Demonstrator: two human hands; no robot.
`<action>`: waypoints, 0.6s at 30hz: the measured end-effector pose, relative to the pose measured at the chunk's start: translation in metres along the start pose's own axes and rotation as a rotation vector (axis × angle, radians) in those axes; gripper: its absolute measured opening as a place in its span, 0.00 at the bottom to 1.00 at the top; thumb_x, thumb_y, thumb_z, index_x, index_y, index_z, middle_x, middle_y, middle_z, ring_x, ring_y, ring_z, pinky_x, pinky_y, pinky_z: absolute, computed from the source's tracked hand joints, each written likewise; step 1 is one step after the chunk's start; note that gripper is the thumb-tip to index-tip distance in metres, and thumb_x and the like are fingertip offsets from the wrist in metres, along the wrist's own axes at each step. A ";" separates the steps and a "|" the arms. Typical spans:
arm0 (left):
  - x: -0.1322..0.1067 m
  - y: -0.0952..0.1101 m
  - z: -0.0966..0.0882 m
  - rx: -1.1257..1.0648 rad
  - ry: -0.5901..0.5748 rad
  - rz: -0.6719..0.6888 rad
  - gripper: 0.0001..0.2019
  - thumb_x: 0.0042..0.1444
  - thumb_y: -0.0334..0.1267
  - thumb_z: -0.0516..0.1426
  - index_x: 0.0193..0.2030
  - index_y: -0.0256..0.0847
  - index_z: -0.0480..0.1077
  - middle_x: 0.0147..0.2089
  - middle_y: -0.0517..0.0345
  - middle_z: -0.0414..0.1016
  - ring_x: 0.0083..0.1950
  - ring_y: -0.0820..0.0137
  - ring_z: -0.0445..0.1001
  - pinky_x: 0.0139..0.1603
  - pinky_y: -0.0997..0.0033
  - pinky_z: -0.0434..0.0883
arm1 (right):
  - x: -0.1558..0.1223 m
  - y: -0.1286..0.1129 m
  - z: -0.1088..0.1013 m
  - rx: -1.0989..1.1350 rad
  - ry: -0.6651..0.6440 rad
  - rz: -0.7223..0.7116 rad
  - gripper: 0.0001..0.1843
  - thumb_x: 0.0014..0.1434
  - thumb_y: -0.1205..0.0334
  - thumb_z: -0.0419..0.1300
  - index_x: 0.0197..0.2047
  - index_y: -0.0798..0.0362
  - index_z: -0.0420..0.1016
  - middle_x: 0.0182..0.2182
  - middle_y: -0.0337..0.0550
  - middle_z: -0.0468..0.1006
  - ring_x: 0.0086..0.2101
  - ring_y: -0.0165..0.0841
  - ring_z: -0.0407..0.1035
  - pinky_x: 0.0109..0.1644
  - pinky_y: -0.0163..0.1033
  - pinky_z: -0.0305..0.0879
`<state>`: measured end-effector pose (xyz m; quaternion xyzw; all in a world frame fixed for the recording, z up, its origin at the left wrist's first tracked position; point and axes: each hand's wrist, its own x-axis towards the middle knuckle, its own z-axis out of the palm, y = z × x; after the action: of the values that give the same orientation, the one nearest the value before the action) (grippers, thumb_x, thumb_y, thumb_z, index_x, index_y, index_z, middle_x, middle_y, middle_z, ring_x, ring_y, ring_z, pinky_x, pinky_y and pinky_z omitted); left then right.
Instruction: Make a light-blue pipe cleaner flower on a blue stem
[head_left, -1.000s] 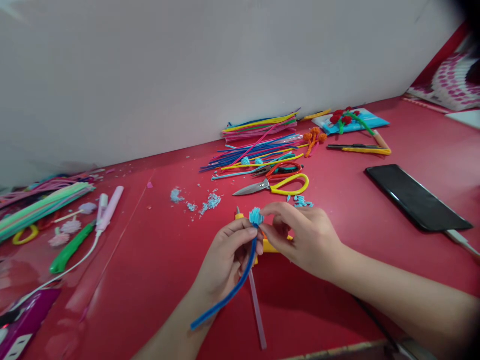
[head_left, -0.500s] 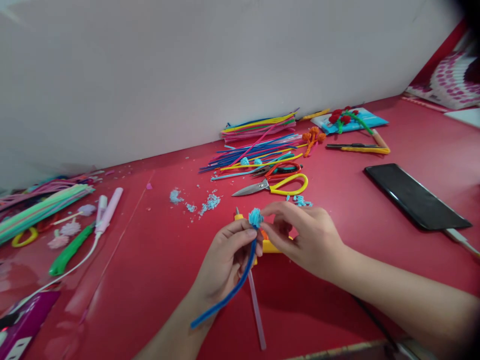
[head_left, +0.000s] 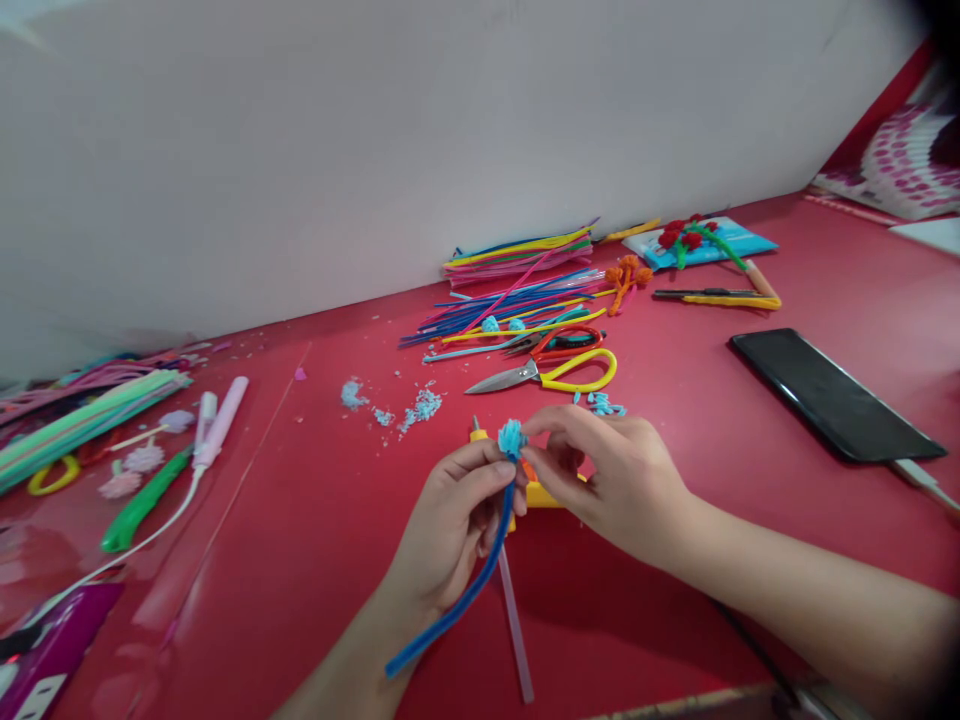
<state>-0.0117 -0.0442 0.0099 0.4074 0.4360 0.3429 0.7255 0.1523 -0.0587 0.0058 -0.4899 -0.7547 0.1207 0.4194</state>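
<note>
My left hand (head_left: pixel 457 515) pinches a dark blue pipe cleaner (head_left: pixel 469 600) near its top; the stem curves down across my palm and wrist. A light blue tufted flower head (head_left: pixel 511 438) sits on the upper end. Against its right side, the thumb and index finger of my right hand (head_left: pixel 607 470) close in a pinch; any small piece between the fingertips is hidden. Under both hands lies a yellow glue gun (head_left: pixel 551 494), partly covered, with a clear glue stick (head_left: pixel 516 630) pointing toward me.
Scissors (head_left: pixel 540 373) lie just beyond my hands, with pliers (head_left: pixel 525 343) and loose pipe cleaners (head_left: pixel 495 310) behind. Light blue clippings (head_left: pixel 421 408) are scattered left of the scissors. A phone (head_left: pixel 832 395) is at right; a pink corded tool (head_left: pixel 221 420) and a green-handled tool (head_left: pixel 146 505) are at left.
The view has shifted very slightly. The stem's lower end has swung a little down and right, and the flower head has turned slightly. Both hands keep nearly the same place.
</note>
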 end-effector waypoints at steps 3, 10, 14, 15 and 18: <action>0.000 -0.001 -0.001 -0.006 -0.016 0.003 0.04 0.51 0.34 0.56 0.28 0.37 0.68 0.21 0.60 0.70 0.19 0.80 0.63 0.20 0.81 0.60 | 0.000 0.001 0.001 -0.008 0.003 -0.005 0.07 0.58 0.61 0.54 0.40 0.52 0.68 0.20 0.33 0.71 0.20 0.24 0.64 0.26 0.29 0.57; 0.000 -0.003 -0.003 -0.026 -0.024 -0.004 0.04 0.52 0.33 0.55 0.29 0.37 0.68 0.22 0.60 0.70 0.19 0.81 0.63 0.20 0.83 0.60 | 0.000 0.000 0.000 -0.020 0.003 -0.002 0.06 0.58 0.62 0.54 0.40 0.52 0.68 0.19 0.33 0.70 0.20 0.24 0.63 0.25 0.29 0.56; 0.001 -0.004 -0.004 -0.041 -0.030 0.002 0.05 0.53 0.33 0.55 0.28 0.37 0.66 0.23 0.60 0.70 0.19 0.82 0.61 0.20 0.83 0.60 | 0.002 -0.003 -0.003 0.056 0.004 -0.008 0.08 0.58 0.62 0.54 0.42 0.52 0.66 0.20 0.32 0.69 0.20 0.24 0.64 0.26 0.29 0.57; 0.001 -0.004 -0.004 -0.042 -0.032 0.007 0.05 0.53 0.33 0.55 0.28 0.37 0.66 0.23 0.60 0.70 0.18 0.82 0.61 0.20 0.83 0.60 | 0.002 -0.003 -0.003 0.072 0.007 -0.010 0.09 0.58 0.62 0.55 0.43 0.52 0.66 0.20 0.32 0.69 0.20 0.24 0.64 0.26 0.29 0.57; 0.001 -0.005 -0.005 -0.042 -0.040 0.014 0.04 0.53 0.33 0.55 0.28 0.37 0.66 0.23 0.60 0.70 0.18 0.82 0.60 0.20 0.83 0.60 | 0.002 -0.003 -0.002 0.060 0.016 -0.019 0.10 0.57 0.62 0.56 0.43 0.52 0.66 0.20 0.31 0.69 0.20 0.23 0.64 0.26 0.29 0.57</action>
<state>-0.0148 -0.0436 0.0041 0.4022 0.4111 0.3486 0.7401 0.1512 -0.0589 0.0098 -0.4708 -0.7520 0.1355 0.4410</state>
